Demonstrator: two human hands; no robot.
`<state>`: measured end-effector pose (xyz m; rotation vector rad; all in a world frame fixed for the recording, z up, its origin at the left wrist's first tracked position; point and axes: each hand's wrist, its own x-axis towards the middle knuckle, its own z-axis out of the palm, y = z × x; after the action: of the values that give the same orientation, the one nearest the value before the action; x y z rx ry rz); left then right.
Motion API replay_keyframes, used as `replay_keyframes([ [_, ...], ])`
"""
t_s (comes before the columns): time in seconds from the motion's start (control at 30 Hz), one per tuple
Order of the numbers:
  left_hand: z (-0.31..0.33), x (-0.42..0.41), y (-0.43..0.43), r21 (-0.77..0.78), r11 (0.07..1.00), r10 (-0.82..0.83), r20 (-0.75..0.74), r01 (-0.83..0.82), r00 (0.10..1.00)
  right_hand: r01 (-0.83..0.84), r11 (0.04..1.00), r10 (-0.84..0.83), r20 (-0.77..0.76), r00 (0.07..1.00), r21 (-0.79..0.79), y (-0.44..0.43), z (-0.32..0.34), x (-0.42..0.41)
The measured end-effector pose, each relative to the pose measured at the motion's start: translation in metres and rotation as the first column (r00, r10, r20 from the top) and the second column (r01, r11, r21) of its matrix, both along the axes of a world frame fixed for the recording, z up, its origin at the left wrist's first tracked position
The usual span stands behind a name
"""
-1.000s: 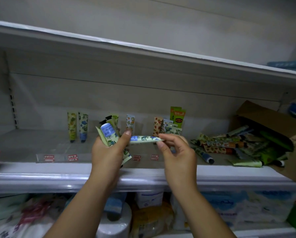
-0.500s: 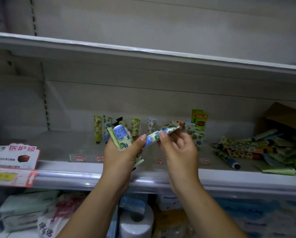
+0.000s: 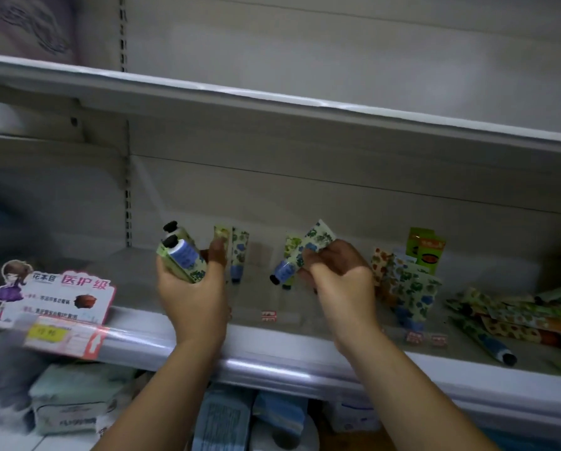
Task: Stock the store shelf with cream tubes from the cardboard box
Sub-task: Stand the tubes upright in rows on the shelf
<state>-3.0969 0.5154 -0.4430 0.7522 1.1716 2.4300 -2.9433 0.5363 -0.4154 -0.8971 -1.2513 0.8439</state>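
My left hand (image 3: 191,297) grips a small bunch of floral cream tubes (image 3: 181,255), their black caps pointing up and left. My right hand (image 3: 337,275) pinches one blue-flowered tube (image 3: 300,255), tilted with its black cap down and left, just above the shelf floor (image 3: 263,288). Behind my hands several tubes (image 3: 239,252) stand cap-down along the back of the shelf. More floral tubes (image 3: 412,291) stand to the right of my right hand. A loose heap of tubes (image 3: 513,317) lies at the far right. The cardboard box is out of view.
A pink promotional sign (image 3: 54,294) sticks up from the shelf's front rail (image 3: 272,362) at the left. Green and orange cartons (image 3: 427,250) stand at the back right. An upper shelf (image 3: 272,99) overhangs. Packaged goods (image 3: 74,398) fill the shelf below.
The view has swung left. My hands have parted: the right hand carried the single tube away from the left hand's bunch and turned its cap downward toward the shelf.
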Motion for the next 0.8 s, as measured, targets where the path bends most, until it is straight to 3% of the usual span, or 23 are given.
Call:
replay_keyframes([
  [0.2, -0.005, -0.008, 0.01, -0.04, 0.999, 0.027, 0.13, -0.022, 0.991, 0.09, 0.996, -0.089, 0.187, 0.978, 0.004, 0.057, 0.029, -0.034],
  [0.37, -0.008, -0.006, 0.01, -0.026, 0.997, 0.07, 0.108, -0.068, 0.992, 0.182, 0.965, -0.243, 0.377, 0.894, 0.19, 0.08, 0.031, -0.052],
  [0.6, -0.01, -0.007, 0.012, -0.032, 0.996, 0.09, 0.117, -0.087, 0.989, 0.124, 0.963, -0.214, 0.397, 0.893, 0.24, 0.091, -0.006, -0.07],
  [0.8, -0.012, -0.012, 0.013, -0.023, 0.992, 0.129, 0.243, -0.127, 0.961, 0.11, 0.965, -0.208, 0.44, 0.874, 0.237, 0.098, -0.019, -0.074],
])
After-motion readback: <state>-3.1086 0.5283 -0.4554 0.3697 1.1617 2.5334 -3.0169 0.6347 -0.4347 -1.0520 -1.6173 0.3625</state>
